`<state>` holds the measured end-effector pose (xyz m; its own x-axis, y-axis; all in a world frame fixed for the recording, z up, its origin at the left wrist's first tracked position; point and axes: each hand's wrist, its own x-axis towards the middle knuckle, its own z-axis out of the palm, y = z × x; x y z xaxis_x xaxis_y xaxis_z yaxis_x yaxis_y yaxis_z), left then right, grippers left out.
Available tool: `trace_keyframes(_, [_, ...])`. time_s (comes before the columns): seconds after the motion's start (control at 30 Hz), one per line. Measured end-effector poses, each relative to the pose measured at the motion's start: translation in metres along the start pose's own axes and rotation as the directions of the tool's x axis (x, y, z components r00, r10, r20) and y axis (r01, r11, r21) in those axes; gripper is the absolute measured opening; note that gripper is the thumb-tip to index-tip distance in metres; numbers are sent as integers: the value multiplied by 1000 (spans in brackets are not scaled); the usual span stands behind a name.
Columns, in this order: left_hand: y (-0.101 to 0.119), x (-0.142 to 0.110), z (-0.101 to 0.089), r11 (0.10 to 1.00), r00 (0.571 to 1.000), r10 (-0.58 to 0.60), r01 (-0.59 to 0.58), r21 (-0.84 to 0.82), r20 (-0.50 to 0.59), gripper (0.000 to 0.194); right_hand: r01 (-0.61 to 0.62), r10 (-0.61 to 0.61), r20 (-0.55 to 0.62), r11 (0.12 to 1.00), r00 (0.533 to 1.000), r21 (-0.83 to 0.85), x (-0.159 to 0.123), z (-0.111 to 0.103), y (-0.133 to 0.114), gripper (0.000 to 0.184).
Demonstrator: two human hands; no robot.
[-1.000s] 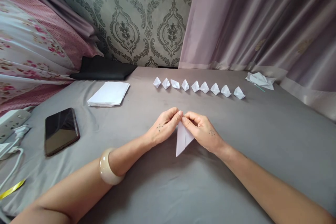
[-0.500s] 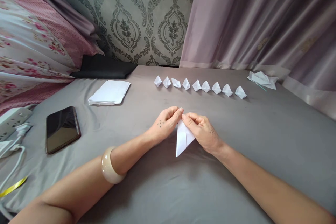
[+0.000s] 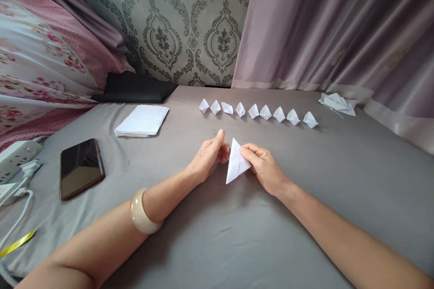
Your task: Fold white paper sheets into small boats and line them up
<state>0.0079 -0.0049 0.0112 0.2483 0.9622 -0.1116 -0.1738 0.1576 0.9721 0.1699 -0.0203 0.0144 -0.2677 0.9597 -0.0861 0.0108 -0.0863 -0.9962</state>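
A white sheet of paper folded into a triangle [image 3: 236, 166] is pinched at its right side by my right hand [image 3: 264, 165], thumb in front and fingers behind. One corner points up and another points down toward me. Just left of the paper is my left hand [image 3: 210, 153], holding nothing. Its thumb is raised away from the loosely curled fingers, and a small gap separates it from the paper. Beyond both hands, several small folded paper boats [image 3: 253, 111] stand in a row, one of them lying tilted.
A stack of white paper [image 3: 142, 120] lies at the left, near a black folded cloth [image 3: 135, 88]. Closer on that side are a phone [image 3: 82, 168], a power strip [image 3: 15, 156] with cables and a yellow strip [image 3: 18, 242]. Loose folded papers [image 3: 338, 103] lie far right.
My left hand has let go of the folded paper and moved slightly left, its thumb lifted. In my right hand the paper has turned and risen, with its top corner now showing.
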Motion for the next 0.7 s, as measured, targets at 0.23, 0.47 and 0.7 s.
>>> trace_keyframes(0.23, [2, -4, 0, 979, 975, -111, 141, -149, 193, 34, -25, 30, -40, 993, 999, 113, 9, -18, 1, 30])
trace_keyframes(0.47, [3, -6, -1, 962, 952, -135, 192, -193, 274, 27, -59, 39, 91, 971, 995, 231, 9, -21, 0, 26])
trace_keyframes(0.7, [5, -7, 0, 984, 953, -75, 119, -134, 293, 26, -114, 58, 202, 955, 978, 275, 12, -23, -2, 27])
